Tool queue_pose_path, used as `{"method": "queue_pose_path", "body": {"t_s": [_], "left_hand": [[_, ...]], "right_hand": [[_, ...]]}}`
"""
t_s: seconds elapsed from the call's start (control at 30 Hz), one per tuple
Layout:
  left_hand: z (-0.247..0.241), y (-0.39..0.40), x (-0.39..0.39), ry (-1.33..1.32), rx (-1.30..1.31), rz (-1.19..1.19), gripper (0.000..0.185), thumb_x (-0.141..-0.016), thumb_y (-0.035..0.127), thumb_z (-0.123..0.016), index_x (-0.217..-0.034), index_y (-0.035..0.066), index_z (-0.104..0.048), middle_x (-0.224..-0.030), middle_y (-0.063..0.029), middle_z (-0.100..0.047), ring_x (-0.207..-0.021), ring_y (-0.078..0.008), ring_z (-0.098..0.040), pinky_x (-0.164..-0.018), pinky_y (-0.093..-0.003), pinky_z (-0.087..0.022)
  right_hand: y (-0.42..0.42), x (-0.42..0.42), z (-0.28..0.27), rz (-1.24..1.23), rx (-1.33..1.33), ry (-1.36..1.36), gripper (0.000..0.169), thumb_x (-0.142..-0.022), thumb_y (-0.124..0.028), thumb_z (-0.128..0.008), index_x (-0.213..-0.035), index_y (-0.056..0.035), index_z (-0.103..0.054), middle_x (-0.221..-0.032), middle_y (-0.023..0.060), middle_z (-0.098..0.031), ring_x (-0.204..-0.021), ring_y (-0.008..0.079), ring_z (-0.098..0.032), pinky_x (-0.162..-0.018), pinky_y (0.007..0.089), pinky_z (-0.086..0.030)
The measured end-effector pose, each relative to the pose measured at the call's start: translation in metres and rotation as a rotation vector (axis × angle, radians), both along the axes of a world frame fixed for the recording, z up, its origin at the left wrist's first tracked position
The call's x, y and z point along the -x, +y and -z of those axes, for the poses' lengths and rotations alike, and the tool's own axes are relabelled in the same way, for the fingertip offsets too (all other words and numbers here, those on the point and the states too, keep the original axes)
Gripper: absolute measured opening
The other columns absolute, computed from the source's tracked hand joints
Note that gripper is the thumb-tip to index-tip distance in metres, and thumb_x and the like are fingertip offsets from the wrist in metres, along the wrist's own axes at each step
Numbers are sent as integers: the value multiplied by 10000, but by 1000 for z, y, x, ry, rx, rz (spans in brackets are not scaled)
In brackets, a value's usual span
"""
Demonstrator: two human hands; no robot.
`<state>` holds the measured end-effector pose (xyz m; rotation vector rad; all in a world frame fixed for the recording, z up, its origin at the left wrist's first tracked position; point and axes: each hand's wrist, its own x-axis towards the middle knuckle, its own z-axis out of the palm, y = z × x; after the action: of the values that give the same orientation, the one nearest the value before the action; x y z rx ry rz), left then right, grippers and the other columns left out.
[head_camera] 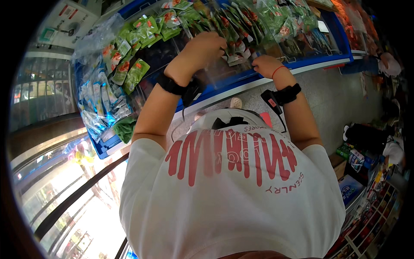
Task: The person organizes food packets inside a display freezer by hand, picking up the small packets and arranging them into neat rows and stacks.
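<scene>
My left hand (207,48) is over the display bin, its fingers bent down beside a row of upright green and red snack packets (237,30). Its fingertips are partly hidden, so whether it grips anything is unclear. At the bin's front, my right hand (268,66) has its fingers curled at the blue rim (247,77), close to the lower end of that row. What lies under those fingers cannot be made out. Clear plastic dividers (270,30) split the bin into sections. Left of my left hand, loose green packets (139,32) lie in a scattered heap.
Blue and white packets (100,97) fill the bin's left end, near a green cloth (124,129). A crumpled clear plastic bag (97,35) lies on the left edge. More packets (288,19) fill the right section. Another person (388,64) is at the far right. Boxed goods (352,158) stand behind on the right.
</scene>
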<state>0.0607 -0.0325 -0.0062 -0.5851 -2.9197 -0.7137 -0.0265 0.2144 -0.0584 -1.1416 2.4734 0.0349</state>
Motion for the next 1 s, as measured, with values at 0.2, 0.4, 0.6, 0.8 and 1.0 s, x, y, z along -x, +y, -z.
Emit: {"method": "queue_pose_path", "body": {"t_s": [0.2,0.4,0.6,0.8,1.0], "left_hand": [[54,74,18,-325,255,321,175,-753,56,-530,-877,23,-650,-859,-176,-651,-806,-356,-620,-678,-435,-488],[89,97,52,-442,471,337,227,-745,19,-500,-917,-4,-647,-1001,-206,-636,-898,-343,-623,-713,-379,-497],[112,99,54,-592,382,295,307,-764,16,-490,-1047,-46,-592,-1064,-249,-608,-947,-343,-615,-717,-379,-495],[102,97,65,-702,65,46,334,-788,16,-477,-1108,-66,-527,-912,-269,-632,-818,-360,-645,-625,-401,-501],[134,84,72,-502,-136,72,310,-700,7,-567,-986,-111,-587,-701,-222,-629,-657,-319,-662,-509,-365,-496]], "right_hand": [[0,26,42,-27,54,-35,171,-838,-121,-513,-893,-26,-644,-927,210,-626,-882,413,-578,-761,475,-464],[-2,17,31,-11,368,12,163,-797,-74,-515,-889,-33,-644,-891,232,-618,-880,423,-570,-754,474,-459],[8,23,28,-43,259,-128,273,-781,-21,-471,-987,-43,-649,-961,242,-621,-925,420,-571,-801,465,-463],[4,39,45,33,260,-159,309,-771,-7,-448,-1009,-14,-644,-983,249,-619,-939,426,-570,-814,460,-465],[6,35,19,109,235,-220,254,-797,-33,-461,-990,39,-608,-989,268,-610,-954,432,-563,-816,449,-461]]}}
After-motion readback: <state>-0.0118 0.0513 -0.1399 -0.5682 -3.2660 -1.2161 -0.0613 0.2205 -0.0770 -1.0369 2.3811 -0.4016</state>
